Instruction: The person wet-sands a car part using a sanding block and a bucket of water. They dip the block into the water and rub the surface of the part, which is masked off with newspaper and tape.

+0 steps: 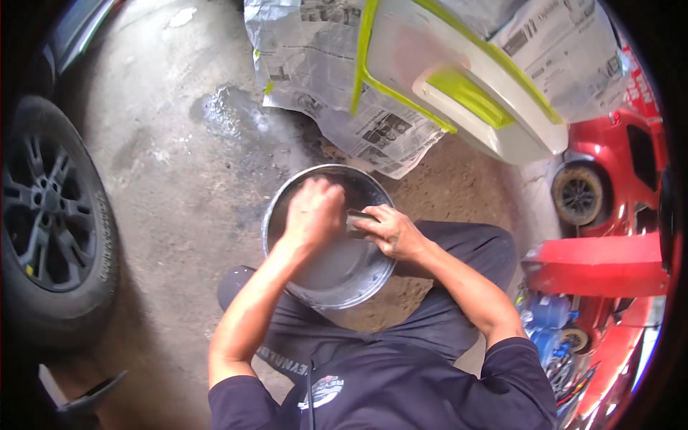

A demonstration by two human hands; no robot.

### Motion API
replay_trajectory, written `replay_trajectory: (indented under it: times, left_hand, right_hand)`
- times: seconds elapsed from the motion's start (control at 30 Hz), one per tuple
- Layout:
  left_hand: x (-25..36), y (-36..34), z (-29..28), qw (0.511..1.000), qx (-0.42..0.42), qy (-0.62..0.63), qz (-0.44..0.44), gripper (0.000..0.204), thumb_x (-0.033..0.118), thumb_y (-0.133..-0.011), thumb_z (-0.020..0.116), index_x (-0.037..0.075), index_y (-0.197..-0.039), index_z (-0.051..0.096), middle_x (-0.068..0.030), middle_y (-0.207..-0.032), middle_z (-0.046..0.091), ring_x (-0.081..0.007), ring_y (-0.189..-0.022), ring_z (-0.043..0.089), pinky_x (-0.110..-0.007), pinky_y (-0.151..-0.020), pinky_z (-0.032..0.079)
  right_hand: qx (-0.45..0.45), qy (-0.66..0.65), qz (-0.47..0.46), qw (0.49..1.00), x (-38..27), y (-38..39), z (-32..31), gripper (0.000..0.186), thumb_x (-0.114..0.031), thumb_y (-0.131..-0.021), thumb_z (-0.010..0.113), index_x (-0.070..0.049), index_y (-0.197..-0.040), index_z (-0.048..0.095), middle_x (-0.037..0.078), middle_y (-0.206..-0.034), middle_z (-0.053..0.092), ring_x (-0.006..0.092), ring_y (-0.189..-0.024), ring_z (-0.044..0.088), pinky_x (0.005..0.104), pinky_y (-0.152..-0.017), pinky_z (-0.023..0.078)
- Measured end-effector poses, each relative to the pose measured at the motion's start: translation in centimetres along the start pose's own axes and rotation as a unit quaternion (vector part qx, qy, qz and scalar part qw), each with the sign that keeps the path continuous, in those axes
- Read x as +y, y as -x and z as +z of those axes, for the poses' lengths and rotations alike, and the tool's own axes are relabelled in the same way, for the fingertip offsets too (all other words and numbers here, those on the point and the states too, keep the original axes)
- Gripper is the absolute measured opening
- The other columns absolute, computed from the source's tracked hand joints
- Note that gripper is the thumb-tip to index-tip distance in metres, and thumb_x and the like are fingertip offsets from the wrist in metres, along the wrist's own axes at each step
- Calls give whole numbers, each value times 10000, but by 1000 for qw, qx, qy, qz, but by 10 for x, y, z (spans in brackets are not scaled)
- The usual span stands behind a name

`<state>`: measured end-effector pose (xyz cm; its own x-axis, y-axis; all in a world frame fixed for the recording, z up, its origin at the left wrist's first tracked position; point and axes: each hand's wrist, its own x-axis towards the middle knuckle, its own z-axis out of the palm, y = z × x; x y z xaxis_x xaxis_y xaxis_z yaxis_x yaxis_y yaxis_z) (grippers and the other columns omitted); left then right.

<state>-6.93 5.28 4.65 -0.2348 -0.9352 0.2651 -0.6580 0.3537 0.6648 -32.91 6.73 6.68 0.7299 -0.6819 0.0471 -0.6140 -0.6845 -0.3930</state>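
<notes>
The right hand (pixel 391 231) pinches a dark, flat block (pixel 354 223) over the bucket (pixel 337 301). The block juts left from that grip, its long axis unclear under the fingers; just left of it is the blurred left hand (pixel 315 213), whose grip cannot be told.

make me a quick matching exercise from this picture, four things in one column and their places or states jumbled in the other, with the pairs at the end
1. large black wheel
2. round basin
3. newspaper
4. small dark piece

A. between the person's legs
B. at the far left
C. held in the right fingers
D. edged with yellow-green tape

Pairs: 1-B, 2-A, 3-D, 4-C
</notes>
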Motion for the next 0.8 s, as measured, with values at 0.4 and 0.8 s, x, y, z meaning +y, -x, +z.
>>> replay_trajectory:
  times: [0.4, 0.8]
  left_hand:
    - [-172, 55, 180, 897, -236, -5, -374, 577, 316, -1078, 526, 36, -1582, 551, -198, -1685, 465, -321, -1601, 370, -446, -1317, 251]
    - [100, -206, -51, 672, 250, 686, -128, 210, 267, -1116, 589, 79, -1022, 581, -50, -912, 557, -218, -846, 560, -414, -783, 479]
  right_hand:
    - [77, 37, 26, 996, -10, -14, 28, 499, -185, -815, 831, -167, -1302, 726, 186, -1306, 676, 355, -1135, 679, 455, -942, 564]
    - [78, 18, 66, 995, 3, 1, 25, 493, -170, -791, 846, -148, -1270, 733, 161, -1331, 663, 347, -1156, 669, 457, -953, 562]
